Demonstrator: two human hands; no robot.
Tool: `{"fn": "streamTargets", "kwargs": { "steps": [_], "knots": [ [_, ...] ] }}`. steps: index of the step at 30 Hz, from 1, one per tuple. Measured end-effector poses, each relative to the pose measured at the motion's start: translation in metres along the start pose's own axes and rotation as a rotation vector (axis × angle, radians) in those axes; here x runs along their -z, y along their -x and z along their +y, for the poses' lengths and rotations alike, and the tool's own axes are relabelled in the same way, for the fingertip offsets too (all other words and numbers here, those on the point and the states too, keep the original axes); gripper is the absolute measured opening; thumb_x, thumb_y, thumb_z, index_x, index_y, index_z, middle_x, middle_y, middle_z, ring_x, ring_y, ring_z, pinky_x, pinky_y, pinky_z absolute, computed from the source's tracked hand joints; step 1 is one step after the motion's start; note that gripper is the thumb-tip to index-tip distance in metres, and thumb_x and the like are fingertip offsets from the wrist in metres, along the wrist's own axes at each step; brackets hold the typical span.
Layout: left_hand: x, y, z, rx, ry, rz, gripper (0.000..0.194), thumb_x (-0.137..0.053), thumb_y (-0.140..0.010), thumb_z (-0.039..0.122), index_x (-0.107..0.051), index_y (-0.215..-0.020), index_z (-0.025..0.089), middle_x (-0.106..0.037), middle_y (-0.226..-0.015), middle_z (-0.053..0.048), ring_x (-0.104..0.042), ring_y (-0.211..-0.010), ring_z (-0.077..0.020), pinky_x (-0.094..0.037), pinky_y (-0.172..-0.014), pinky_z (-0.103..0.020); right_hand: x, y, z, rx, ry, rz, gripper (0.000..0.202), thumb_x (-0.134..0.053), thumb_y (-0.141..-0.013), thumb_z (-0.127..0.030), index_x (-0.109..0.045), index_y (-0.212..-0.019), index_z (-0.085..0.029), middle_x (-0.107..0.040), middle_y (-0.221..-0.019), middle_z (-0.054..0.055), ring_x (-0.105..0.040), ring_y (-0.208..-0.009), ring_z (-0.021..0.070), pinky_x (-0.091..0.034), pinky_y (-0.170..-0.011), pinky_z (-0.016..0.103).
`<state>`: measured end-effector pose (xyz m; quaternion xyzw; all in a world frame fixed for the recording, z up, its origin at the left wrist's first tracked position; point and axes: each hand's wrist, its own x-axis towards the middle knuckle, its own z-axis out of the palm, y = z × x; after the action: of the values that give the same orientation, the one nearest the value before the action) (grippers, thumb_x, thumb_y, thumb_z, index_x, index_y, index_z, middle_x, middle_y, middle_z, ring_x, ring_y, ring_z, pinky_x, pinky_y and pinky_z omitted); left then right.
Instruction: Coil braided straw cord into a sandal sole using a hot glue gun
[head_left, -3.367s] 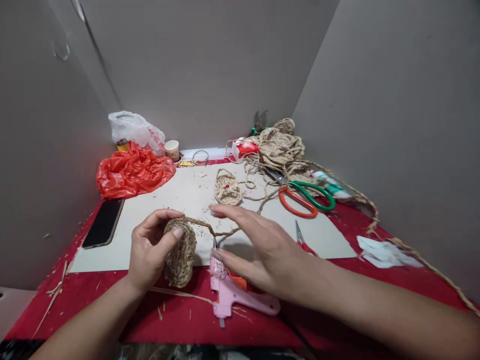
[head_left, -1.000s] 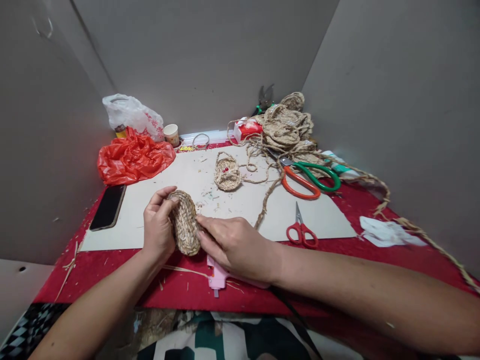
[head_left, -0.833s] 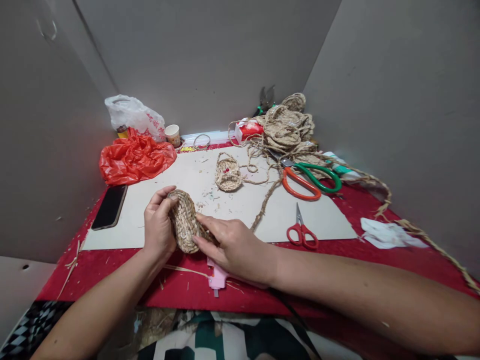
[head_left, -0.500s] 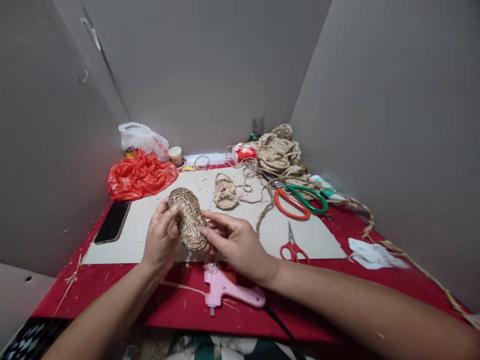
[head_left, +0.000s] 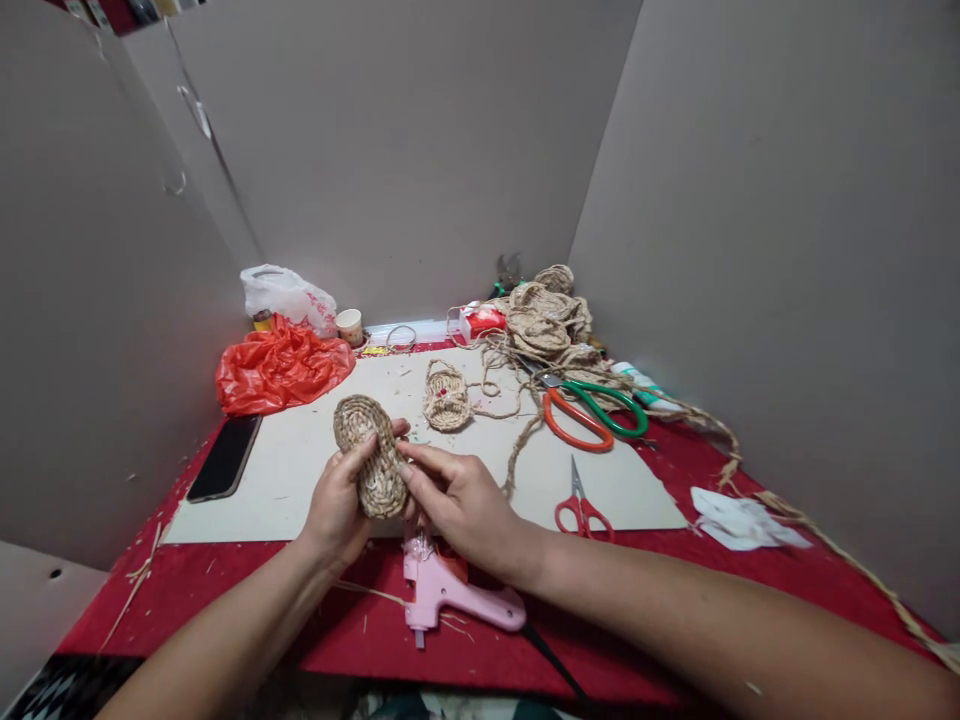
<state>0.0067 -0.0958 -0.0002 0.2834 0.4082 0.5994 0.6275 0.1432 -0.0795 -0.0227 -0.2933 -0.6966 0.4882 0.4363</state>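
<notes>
An oval sole-shaped piece of coiled straw rope (head_left: 367,430) is held up over the front of the pale board. My left hand (head_left: 339,505) grips it, the thumb across its middle and the fingers behind it. At its right edge, my right hand (head_left: 457,500) pinches it between thumb and fingers. Below the hands a pink glue gun (head_left: 457,598) lies on the red cloth, its upper end partly hidden. Behind them on the board (head_left: 285,470) sits a small woven slipper (head_left: 447,398) with a red dot.
Small red scissors (head_left: 583,508) and large orange-green scissors (head_left: 592,410) lie right, before a rope pile (head_left: 544,320). A black phone (head_left: 225,458), red plastic bag (head_left: 281,370) and paper cup (head_left: 349,326) are left. Crumpled white tissue (head_left: 746,520) lies far right.
My left hand has shifted right along the piece, its thumb now over the middle and fingertips showing beyond the right edge. The view has tilted slightly up.
</notes>
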Motion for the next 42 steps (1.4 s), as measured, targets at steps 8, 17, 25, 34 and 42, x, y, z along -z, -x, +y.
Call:
{"fn": "streamTargets", "kwargs": {
  "steps": [8,17,25,34,42],
  "knots": [
    [0.006,-0.006,-0.005,0.065,0.047,0.029,0.026,-0.061,-0.082,0.032,-0.074,-0.092,0.012,-0.074,-0.082,-0.009,-0.066,-0.059,-0.0165,-0.054,-0.056,-0.027,0.000,0.001,0.003,0.054,0.233,-0.073,0.043,-0.042,-0.092,-0.022,-0.058,-0.128,-0.003,-0.067,-0.061,0.006,-0.061,-0.053,0.0173,-0.050,-0.058,0.029],
    [0.019,-0.012,0.006,-0.015,0.107,0.093,0.019,-0.062,-0.080,0.026,-0.071,-0.084,0.010,-0.072,-0.072,-0.009,-0.069,-0.070,-0.0180,-0.055,-0.067,-0.027,0.027,-0.016,-0.010,0.029,0.211,-0.046,0.021,-0.058,-0.084,-0.025,-0.070,-0.071,-0.015,-0.067,-0.061,0.003,-0.059,-0.056,0.0145,-0.045,-0.057,0.026],
    [0.016,0.001,0.001,0.123,-0.034,-0.113,0.031,-0.062,-0.079,0.039,-0.073,-0.081,0.010,-0.071,-0.069,-0.010,-0.064,-0.057,-0.0188,-0.054,-0.057,-0.030,0.037,-0.033,-0.003,-0.083,-0.115,0.026,0.025,-0.072,-0.075,-0.040,-0.073,-0.079,-0.016,-0.072,-0.072,0.002,-0.064,-0.065,0.0144,-0.051,-0.065,0.028],
    [0.017,0.002,-0.003,0.058,-0.197,-0.154,0.029,-0.060,-0.085,0.036,-0.071,-0.076,0.010,-0.071,-0.065,-0.011,-0.065,-0.054,-0.0197,-0.054,-0.054,-0.030,0.026,-0.024,-0.007,-0.219,-0.391,-0.094,0.039,-0.074,-0.068,-0.053,-0.061,-0.069,-0.017,-0.065,-0.053,-0.002,-0.058,-0.048,0.0123,-0.050,-0.051,0.026],
    [0.019,0.001,-0.009,0.019,-0.209,-0.193,0.025,-0.057,-0.088,0.030,-0.071,-0.077,0.012,-0.073,-0.069,-0.010,-0.066,-0.056,-0.0193,-0.050,-0.050,-0.027,0.024,-0.022,-0.007,-0.213,-0.372,-0.108,0.037,-0.071,-0.073,-0.052,-0.062,-0.069,-0.016,-0.063,-0.054,-0.002,-0.054,-0.048,0.0106,-0.047,-0.053,0.025]
  ]
}}
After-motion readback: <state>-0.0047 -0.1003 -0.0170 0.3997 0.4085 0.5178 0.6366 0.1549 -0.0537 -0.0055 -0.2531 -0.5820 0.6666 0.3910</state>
